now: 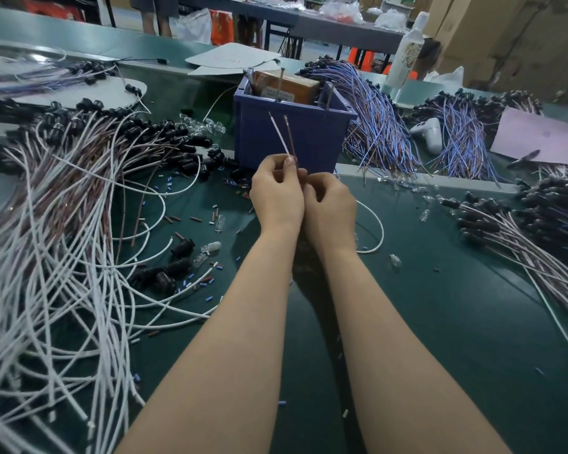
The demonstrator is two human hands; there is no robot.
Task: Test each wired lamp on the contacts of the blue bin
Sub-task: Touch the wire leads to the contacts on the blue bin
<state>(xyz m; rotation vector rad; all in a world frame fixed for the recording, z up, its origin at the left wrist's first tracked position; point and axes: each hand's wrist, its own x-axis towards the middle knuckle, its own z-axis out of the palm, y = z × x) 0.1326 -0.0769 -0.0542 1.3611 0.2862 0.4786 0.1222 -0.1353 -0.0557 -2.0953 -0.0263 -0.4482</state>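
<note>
Wired lamp (280, 136) showed in the head view only as its two leads, one white and one brown. They rose side by side out of the hands, leaning slightly left, with their tips in front of the near wall of the blue bin (309, 142), just below its rim. The bin stood straight ahead, just beyond the hands on the green worktop (440, 306). Upright metal pins (329, 96) stuck up from the bin's top and were probably the contacts. They lay above and to the right of the lead tips, so the coming move looked like a short lift forward and rightward. The left hand (276, 191) pinched the leads between thumb and fingers and was the nearer to the bin. The right hand (330, 204) pressed against it with curled fingers; whether it gripped the lamp's bulb could not be told.
</note>
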